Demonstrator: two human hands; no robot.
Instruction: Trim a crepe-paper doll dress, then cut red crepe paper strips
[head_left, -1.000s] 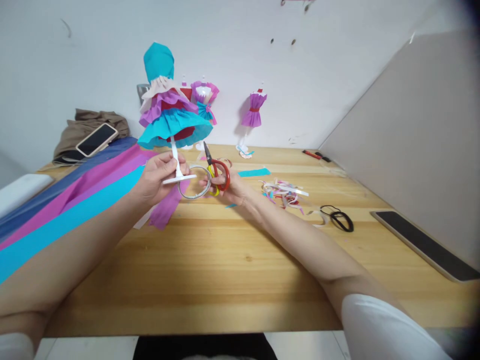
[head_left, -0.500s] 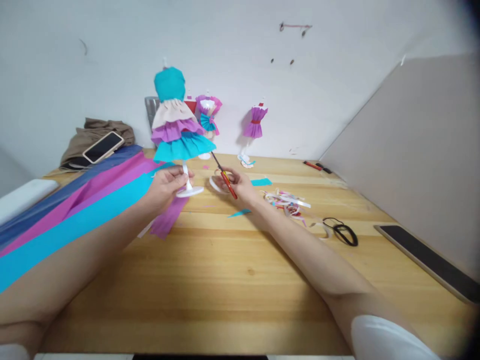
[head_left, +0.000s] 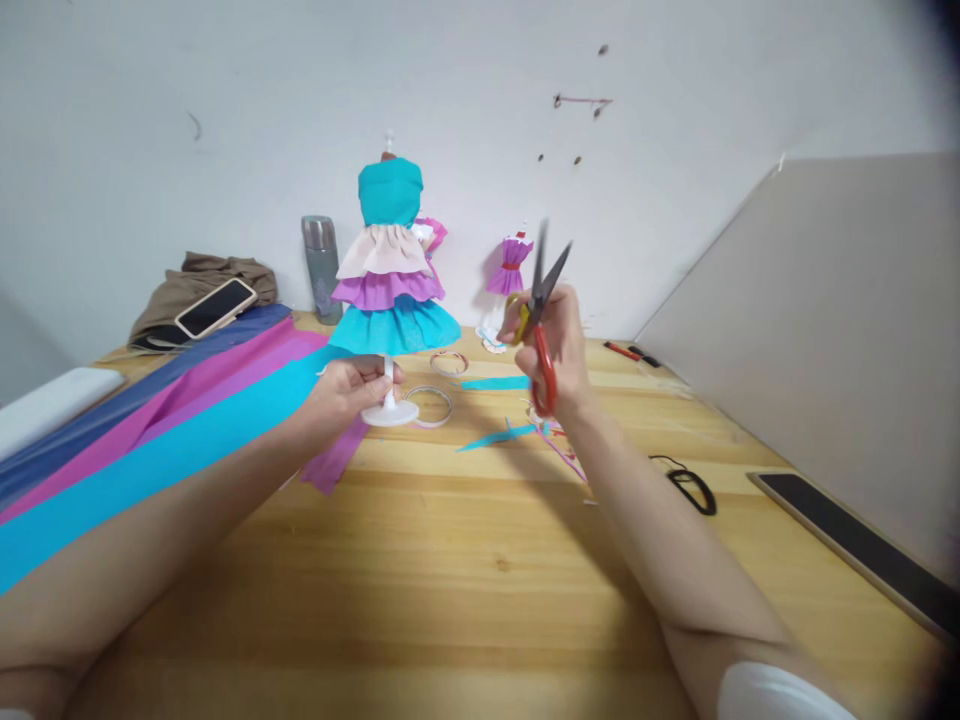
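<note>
Toward the tabletop's [head_left: 420,580] far edge: miniature dress form [head_left: 394,315], upright, its long axis vertical.
Left hand [head_left: 341,393]: fingers clamped around the stem [head_left: 388,371], nearer the form.
Right hand [head_left: 564,340]: fingers closed on the scissors [head_left: 535,308], apart from the skirt's right side.
Blades: parted, pointing upward.
Tape roll [head_left: 453,407]: beside the form's base [head_left: 390,414].

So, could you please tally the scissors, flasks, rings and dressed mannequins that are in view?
Scissors: 1
Flask: 1
Rings: 2
Dressed mannequins: 3, one mostly hidden behind the held one
Total: 7
</note>
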